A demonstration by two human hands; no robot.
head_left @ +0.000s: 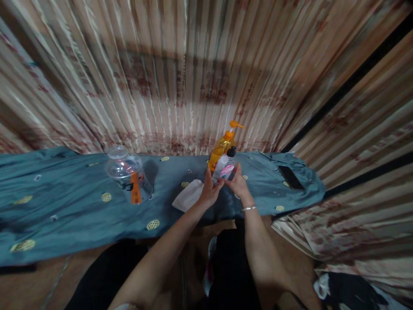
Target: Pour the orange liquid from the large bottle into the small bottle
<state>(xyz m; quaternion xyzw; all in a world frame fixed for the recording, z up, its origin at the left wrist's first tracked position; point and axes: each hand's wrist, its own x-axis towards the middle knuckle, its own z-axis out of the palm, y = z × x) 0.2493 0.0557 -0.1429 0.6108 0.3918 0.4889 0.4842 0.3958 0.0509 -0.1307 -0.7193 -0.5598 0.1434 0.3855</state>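
A clear bottle with a black cap and a pink-marked label (pixel 225 167) stands between my two hands. My left hand (pixel 210 189) grips its lower left side, and my right hand (pixel 238 183) holds its right side, with the thumbs near each other in front. Just behind it is an orange pump bottle (pixel 221 148) with yellow-orange liquid, partly hidden by the clear bottle. A folded white cloth (pixel 189 196) lies on the surface to the left of my left hand.
On the left of the teal patterned cloth (pixel 87 215) stands a large clear plastic jar (pixel 129 178) with an orange label. A black phone (pixel 291 178) lies at the right end. A pleated curtain (pixel 180 86) hangs behind.
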